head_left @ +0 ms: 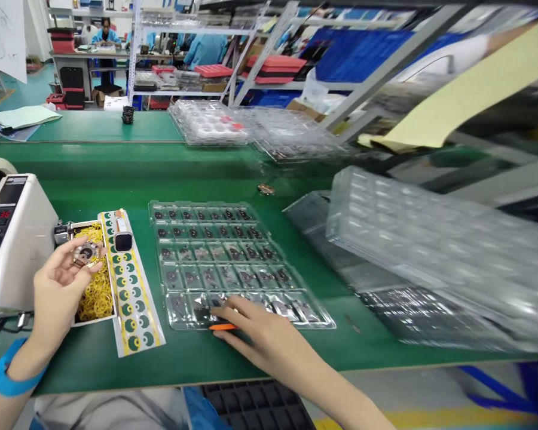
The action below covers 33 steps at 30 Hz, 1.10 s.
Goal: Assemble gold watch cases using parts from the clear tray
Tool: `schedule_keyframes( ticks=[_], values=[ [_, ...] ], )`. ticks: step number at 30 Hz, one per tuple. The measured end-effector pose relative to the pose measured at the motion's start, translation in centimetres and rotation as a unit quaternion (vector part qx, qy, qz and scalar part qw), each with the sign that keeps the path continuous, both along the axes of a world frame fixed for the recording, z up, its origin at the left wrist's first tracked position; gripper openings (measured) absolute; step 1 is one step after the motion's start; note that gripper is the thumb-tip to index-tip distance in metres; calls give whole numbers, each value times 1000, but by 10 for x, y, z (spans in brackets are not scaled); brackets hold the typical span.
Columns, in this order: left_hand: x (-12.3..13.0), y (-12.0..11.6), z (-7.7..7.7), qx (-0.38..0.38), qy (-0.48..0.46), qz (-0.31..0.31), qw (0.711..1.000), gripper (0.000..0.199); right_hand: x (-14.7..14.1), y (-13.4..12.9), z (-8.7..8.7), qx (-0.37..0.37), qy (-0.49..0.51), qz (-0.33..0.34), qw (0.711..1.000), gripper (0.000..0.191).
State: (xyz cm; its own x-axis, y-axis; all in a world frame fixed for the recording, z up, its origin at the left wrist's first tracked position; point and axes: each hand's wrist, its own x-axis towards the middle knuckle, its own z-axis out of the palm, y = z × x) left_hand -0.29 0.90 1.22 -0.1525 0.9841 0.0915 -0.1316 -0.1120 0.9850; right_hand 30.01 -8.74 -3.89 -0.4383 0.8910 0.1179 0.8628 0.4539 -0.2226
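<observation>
My left hand (65, 278), with a blue band at the wrist, pinches a round metallic watch-like part (86, 254) above a white box of yellow rings (99, 292). Over the near edge of a clear compartment tray (215, 269), my right hand (246, 328) is closed around an orange tool (223, 326); its tip is hard to make out. Small dark parts lie in the tray's compartments. Beside the box is a white sticker sheet (141, 322) with yellow and green shapes, and a smartwatch (124, 241) rests on it.
A white machine (20, 239) with a red display stands at the left. Stacked clear trays (430, 251) fill the right side. A small round part (265, 189) lies behind the compartment tray. More clear trays (210, 122) sit farther back. People in blue work beyond the shelves.
</observation>
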Motion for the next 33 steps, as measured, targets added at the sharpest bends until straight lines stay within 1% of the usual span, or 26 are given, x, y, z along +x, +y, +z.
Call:
schedule_keyframes(
  ticks=[2, 4, 11, 13, 15, 17, 19, 21, 22, 24, 26, 27, 29, 31, 33],
  values=[
    [-1, 2, 0, 0, 5, 3, 1000, 39, 1, 3, -6, 14, 3, 19, 1000, 22],
    [-1, 4, -2, -4, 8, -1, 1000, 40, -2, 10, -8, 37, 10, 36, 999, 25],
    [-5, 8, -7, 3, 29, -3, 1000, 39, -32, 39, 2, 107, 59, 58, 991, 19],
    [-6, 8, -8, 7, 30, -3, 1000, 39, -41, 44, 3, 127, 56, 80, 987, 19],
    [-6, 8, -7, 2, 27, -11, 1000, 39, -44, 48, 3, 147, 49, 90, 984, 21],
    [-6, 7, -7, -4, 23, -21, 1000, 37, -38, 51, 7, 172, 50, 64, 982, 20],
    [-5, 5, -5, -9, 20, -32, 999, 34, -24, 54, 14, 184, 72, 14, 980, 17],
    [-4, 4, -4, -14, 19, -36, 999, 32, -8, 55, 26, 166, 98, -21, 981, 16],
    [-4, 3, -3, -16, 19, -36, 999, 32, 0, 55, 32, 144, 104, -25, 984, 16],
    [-5, 1, -2, -19, 22, -31, 999, 32, 8, 54, 41, 87, 90, -1, 992, 21],
    [-5, -1, -2, -26, 26, -31, 999, 31, 7, 52, 43, 45, 59, 42, 996, 27],
    [-4, -2, -2, -30, 25, -36, 999, 31, 2, 51, 41, 39, 43, 61, 996, 29],
    [-3, -2, -3, -39, 19, -56, 998, 30, -10, 51, 33, 52, 10, 85, 995, 31],
    [-2, -2, -4, -52, 15, -86, 995, 27, -24, 54, 22, 63, -30, 95, 993, 29],
    [-1, -1, -6, -73, 12, -121, 990, 24, -36, 59, 13, 45, -63, 98, 992, 26]
  ],
)
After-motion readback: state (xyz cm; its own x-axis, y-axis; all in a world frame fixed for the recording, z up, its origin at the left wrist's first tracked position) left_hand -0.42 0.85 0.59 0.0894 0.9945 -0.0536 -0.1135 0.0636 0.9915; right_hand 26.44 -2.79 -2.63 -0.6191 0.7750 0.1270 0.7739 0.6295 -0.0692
